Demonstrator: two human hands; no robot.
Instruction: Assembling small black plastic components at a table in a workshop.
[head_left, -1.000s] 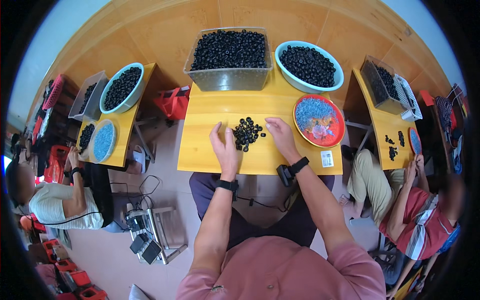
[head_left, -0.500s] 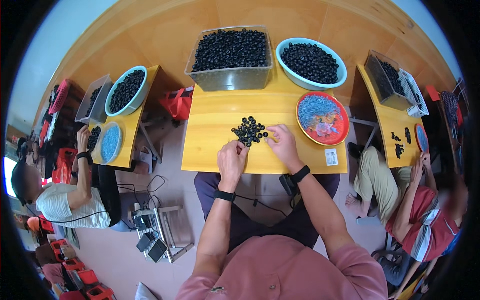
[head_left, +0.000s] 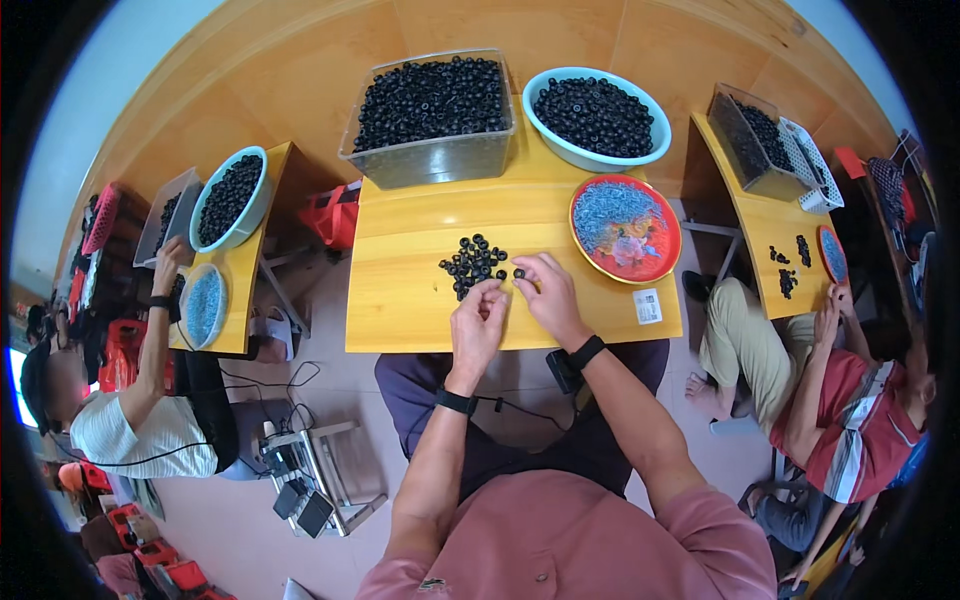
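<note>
A small pile of round black pieces [head_left: 468, 262], some showing a hole, lies on the yellow wooden table in front of me. At the pile's right edge, my right hand [head_left: 552, 300] pinches one round black piece [head_left: 519, 273] between thumb and fingertips. My left hand [head_left: 480, 325] is just below the pile, thumb and fingers pressed together. Whatever its fingertips hold, if anything, is too small to make out. Both wrists wear black bands. Right of the pile, a red flowered plate [head_left: 660, 258] holds many small blue-grey slender pieces [head_left: 605, 215].
A clear plastic bin [head_left: 430, 160] and a light-blue basin [head_left: 597, 158], both full of black pieces, stand at the table's back. A white label [head_left: 649, 307] lies near the right edge. People sit at side tables [head_left: 236, 310] left and right. A cable hangs below my wrists.
The whole view has shifted slightly, with the table now further left. My hands have drawn closer together, and the right one now has a black piece at its fingertips, apart from the pile.
</note>
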